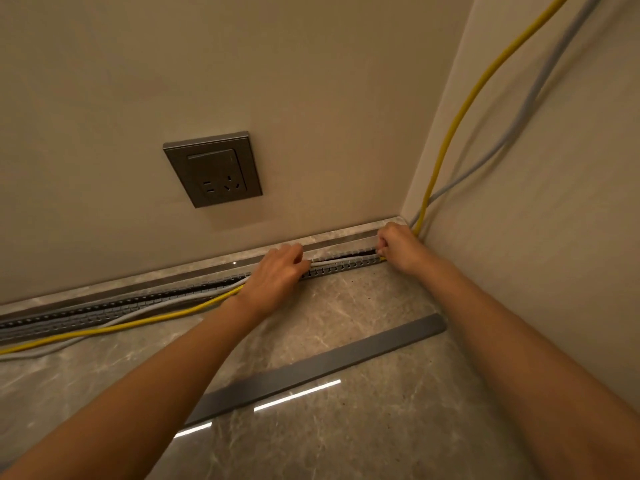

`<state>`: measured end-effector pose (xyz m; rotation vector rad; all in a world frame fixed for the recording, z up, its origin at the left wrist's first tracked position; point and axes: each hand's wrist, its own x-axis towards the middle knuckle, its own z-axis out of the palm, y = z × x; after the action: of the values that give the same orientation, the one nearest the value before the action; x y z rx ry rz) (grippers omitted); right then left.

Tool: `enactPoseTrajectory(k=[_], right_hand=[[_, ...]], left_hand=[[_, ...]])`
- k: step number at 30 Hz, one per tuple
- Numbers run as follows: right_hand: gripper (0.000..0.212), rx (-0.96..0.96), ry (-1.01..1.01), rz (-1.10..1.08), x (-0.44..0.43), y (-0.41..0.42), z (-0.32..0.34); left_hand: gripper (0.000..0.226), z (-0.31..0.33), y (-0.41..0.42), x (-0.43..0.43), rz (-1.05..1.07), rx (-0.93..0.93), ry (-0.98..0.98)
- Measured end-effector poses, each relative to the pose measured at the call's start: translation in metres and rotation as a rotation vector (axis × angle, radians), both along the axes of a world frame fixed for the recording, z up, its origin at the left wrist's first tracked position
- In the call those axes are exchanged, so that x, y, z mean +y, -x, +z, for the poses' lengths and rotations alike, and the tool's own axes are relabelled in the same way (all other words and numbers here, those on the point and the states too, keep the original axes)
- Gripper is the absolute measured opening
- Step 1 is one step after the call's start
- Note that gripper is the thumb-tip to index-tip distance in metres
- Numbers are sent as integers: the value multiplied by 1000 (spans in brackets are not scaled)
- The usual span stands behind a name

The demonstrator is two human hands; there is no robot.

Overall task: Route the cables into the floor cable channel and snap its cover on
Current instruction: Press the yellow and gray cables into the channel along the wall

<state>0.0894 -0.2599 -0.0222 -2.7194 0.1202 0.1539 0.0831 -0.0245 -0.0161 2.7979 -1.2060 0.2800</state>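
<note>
A grey slotted cable channel runs along the foot of the wall, lying open. A yellow cable and a grey cable come down the right wall into the corner. Between my hands they lie inside the channel; left of my left hand they trail out over the floor. My left hand presses down on the cables at the channel's middle. My right hand is closed on the cables near the corner. The flat grey cover strip lies loose on the floor, in front of the channel.
A grey wall socket sits above the channel. A stone skirting backs the channel. The right wall meets it at the corner, close to my right hand. The floor is glossy marble tile.
</note>
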Motion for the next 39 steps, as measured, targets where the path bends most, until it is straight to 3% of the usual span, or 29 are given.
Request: enactPoseTrajectory(k=[2,8,11,21,24,27,30,34,39], right_hand=[[7,8,-2,15,-1,-1,0],[11,16,8,27,-1,0,3],[13,19,48,19,4,2,6],[19,-22,59,-60,12,12,10],[20,-25,34,-44,12,15,8],[20,-18,-28,-44,10,17,5],[30,3,-92,-72,11,17,6],[50,32,-70,-35,21,21,10],[40,-1,-23,56,45,26,13]], left_hand=[[22,-1,8,-1,-9,-80,-75],[23,-12,18,2,49,-115,-12],[32,-14,21,4,71,-139,-44],[31,-2,19,-3,74,-167,-214],[27,-3,20,-6,117,-127,-234],[8,-1,14,-10,176,-17,-249],[20,-2,8,-14,221,78,-278],[24,1,13,-10,219,139,-182],[30,8,24,20,228,193,171]])
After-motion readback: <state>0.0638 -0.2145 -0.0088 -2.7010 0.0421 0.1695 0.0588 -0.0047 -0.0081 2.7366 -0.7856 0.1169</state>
